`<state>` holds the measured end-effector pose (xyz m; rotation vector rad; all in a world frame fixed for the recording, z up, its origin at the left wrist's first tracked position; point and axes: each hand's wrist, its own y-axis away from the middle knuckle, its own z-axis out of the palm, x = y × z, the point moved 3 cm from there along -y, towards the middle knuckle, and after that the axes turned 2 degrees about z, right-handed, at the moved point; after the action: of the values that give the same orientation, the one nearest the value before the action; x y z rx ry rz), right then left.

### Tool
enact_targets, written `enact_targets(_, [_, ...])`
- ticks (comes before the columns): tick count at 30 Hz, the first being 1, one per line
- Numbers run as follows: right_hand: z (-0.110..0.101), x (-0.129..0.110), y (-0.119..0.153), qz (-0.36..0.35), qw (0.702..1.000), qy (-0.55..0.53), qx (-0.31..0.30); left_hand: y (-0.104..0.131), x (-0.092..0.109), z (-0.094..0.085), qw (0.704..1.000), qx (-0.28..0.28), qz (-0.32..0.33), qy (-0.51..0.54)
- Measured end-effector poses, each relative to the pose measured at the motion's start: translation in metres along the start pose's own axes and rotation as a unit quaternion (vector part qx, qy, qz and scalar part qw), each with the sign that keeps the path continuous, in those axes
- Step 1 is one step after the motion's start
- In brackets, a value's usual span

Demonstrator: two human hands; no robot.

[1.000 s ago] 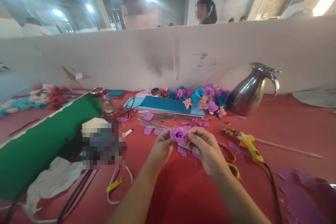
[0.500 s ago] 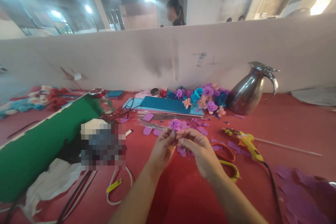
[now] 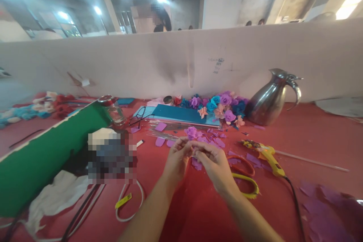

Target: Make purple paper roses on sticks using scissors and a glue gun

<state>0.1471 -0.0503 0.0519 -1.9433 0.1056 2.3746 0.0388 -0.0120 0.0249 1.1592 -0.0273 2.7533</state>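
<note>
Now the purple flower (image 3: pixel 191 132) is tipping upward above the fingers; 1 second ago it was facing the worker, with fingers at its petals. Attention seems to be shifting from petals to base. The left hand (image 3: pixel 175 163) is gripping the flower from below, and the right hand (image 3: pixel 216 164) is pinching close beside it at the base, fingers hiding what is lying between. Beyond the partition (image 3: pixel 127 64), 1 person (image 3: pixel 166 20) is passing leftward.

Counting the bench (image 3: pixel 184 211), I'm seeing 1 yellow glue gun (image 3: pixel 268 155) carrying 1 clear stick (image 3: pixel 312 161), 2 scissor loops, 1 red loop (image 3: pixel 252 169) and 1 yellow loop (image 3: pixel 256 189), 1 metal jug (image 3: pixel 268 100) and 1 glass jar (image 3: pixel 115 111). Finished blooms (image 3: pixel 225 100) are overlapping beside the jug, too tangled for me to count; loose purple pieces (image 3: pixel 160 142) are defying a tally too.
</note>
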Motion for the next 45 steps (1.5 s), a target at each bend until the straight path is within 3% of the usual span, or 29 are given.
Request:
enact_targets(4, [-0.006,-0.002,-0.001,-0.003,0.996,-0.062,0.065,-0.001,0.002,-0.003,1.000,-0.004,-0.024,0.018])
enact_targets(11, [0.001,-0.006,-0.002,-0.023,0.996,-0.086,-0.016,-0.002,0.001,-0.002,0.997,-0.055,-0.062,-0.002])
enact_targets(19, [-0.001,-0.005,-0.002,-0.069,0.996,-0.046,-0.016,-0.001,-0.001,0.002,0.994,-0.041,-0.094,0.024])
enact_targets(26, [0.002,-0.006,-0.002,-0.018,0.993,-0.110,-0.040,0.003,0.000,0.000,0.994,-0.055,-0.095,-0.003])
enact_targets(34, [-0.002,-0.010,-0.003,-0.011,0.992,-0.114,-0.060,0.005,-0.002,-0.001,0.992,-0.078,-0.099,-0.029])
enact_targets(45, [-0.006,-0.015,-0.005,-0.022,0.985,-0.085,-0.145,0.008,0.001,-0.002,0.987,-0.099,-0.117,-0.050])
